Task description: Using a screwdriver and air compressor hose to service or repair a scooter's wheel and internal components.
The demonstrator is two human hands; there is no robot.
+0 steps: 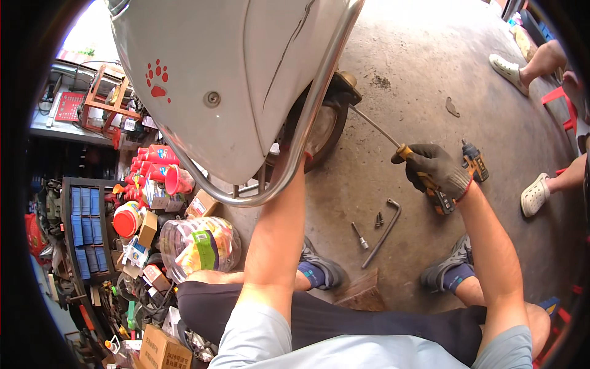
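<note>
My right hand (435,167), in a dark grey work glove, is closed round the yellow handle of a long screwdriver (380,129). Its shaft slopes up to the left, and the tip meets a dark part (344,92) beside the wheel (326,132). The wheel is partly covered by a white scooter body panel (203,55) with a red paw print and a dark scratch. A bent metal guard tube (316,107) curves round the panel. My left forearm (279,221) reaches up behind this tube toward the wheel; the fingers of my left hand are hidden there.
On the concrete lie a cordless drill (472,161), an L-shaped wrench (384,234), a socket bit (360,236) and small screws (379,219). A clear plastic jar (175,246), red bottles and boxes crowd the left. Other people's feet in light clogs (534,195) are at right.
</note>
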